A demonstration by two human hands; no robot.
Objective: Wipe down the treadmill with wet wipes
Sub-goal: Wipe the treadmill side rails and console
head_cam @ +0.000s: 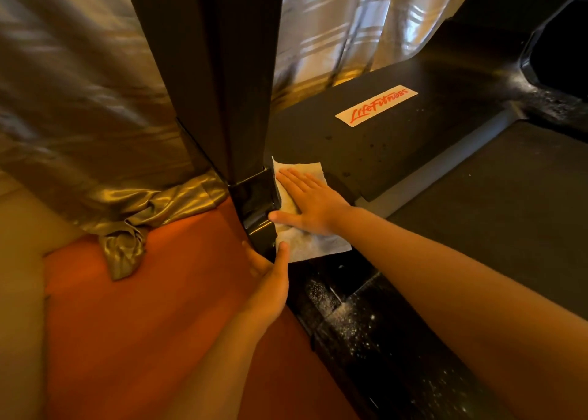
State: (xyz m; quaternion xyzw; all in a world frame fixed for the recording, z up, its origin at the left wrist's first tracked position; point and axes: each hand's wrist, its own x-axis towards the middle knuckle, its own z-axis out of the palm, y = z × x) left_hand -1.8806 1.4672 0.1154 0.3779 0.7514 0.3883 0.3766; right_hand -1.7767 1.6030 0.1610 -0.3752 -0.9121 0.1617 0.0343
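Right now the thin white wet wipe (318,246) lies spread on the black treadmill's (397,139) dusty cover, just beside the glossy black upright post (229,85). The right hand (310,201) presses it flat, fingers straight, grip open. The left hand (270,279) straddles the post's foot, thumb touching the wipe's near corner; whether it clasps, I cannot tell. Limp and damp, the wipe likely bunches; a flat palm suits.
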